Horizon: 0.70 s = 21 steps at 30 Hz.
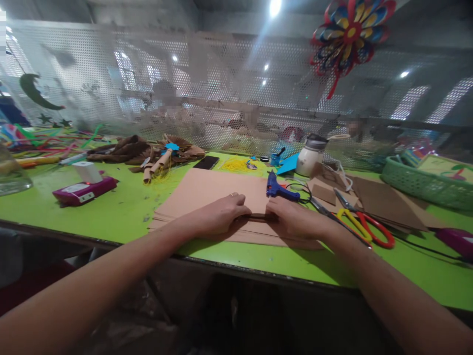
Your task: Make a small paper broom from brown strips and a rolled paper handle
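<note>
A stack of light brown paper (218, 185) lies in front of me on the green table. My left hand (220, 213), with a ring on one finger, is closed on the near edge of the top sheet. My right hand (291, 216) pinches the same edge a short way to the right. Between the hands that edge is lifted or folded, with a dark line beneath it; the fingertips are partly hidden. Just beyond my right hand a blue glue gun (275, 188) rests on the paper.
Scissors with yellow (353, 224) and red (377, 231) handles lie right of my right hand, near dark brown sheets (388, 202) and a green basket (414, 180). A purple power strip (86, 190) is at left. Behind the paper are a phone (206, 162) and a jug (310, 157).
</note>
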### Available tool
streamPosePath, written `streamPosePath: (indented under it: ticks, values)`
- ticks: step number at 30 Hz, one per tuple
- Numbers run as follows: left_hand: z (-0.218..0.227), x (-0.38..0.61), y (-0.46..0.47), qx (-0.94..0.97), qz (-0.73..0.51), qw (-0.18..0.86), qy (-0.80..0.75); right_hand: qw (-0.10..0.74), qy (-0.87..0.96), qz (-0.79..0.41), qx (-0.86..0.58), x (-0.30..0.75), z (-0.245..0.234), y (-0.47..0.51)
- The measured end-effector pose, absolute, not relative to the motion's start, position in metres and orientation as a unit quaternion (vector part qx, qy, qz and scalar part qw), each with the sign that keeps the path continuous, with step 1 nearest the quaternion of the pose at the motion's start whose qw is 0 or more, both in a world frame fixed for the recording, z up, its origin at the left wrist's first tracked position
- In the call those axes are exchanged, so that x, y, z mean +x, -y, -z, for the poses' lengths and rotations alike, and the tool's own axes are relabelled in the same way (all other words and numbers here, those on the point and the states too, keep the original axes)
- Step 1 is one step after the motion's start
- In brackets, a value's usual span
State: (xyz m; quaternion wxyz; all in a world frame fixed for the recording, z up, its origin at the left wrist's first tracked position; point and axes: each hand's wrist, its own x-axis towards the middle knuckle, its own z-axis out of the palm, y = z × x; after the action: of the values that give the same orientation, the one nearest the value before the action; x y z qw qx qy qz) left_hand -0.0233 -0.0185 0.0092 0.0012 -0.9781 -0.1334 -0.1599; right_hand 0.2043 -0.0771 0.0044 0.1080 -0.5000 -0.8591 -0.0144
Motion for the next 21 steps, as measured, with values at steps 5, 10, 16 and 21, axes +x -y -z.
streamPosePath:
  ticks: [5,10,16,21]
  values:
    - [-0.012,-0.025,0.020,-0.982,0.145,0.054,0.108,0.099,0.861,0.063,-0.495,0.200,-0.001,0.081]
    - [-0.013,-0.026,0.022,-0.981,0.150,0.055,0.114,0.071,0.854,0.113,-0.502,0.189,-0.006,0.090]
    - [-0.024,-0.015,0.007,-0.984,0.091,-0.056,0.145,0.077,0.840,0.169,-0.510,0.179,0.001,0.093]
    - [-0.038,0.010,-0.010,-0.951,0.056,-0.194,0.236,0.125,0.840,0.161,-0.504,0.183,-0.001,0.088]
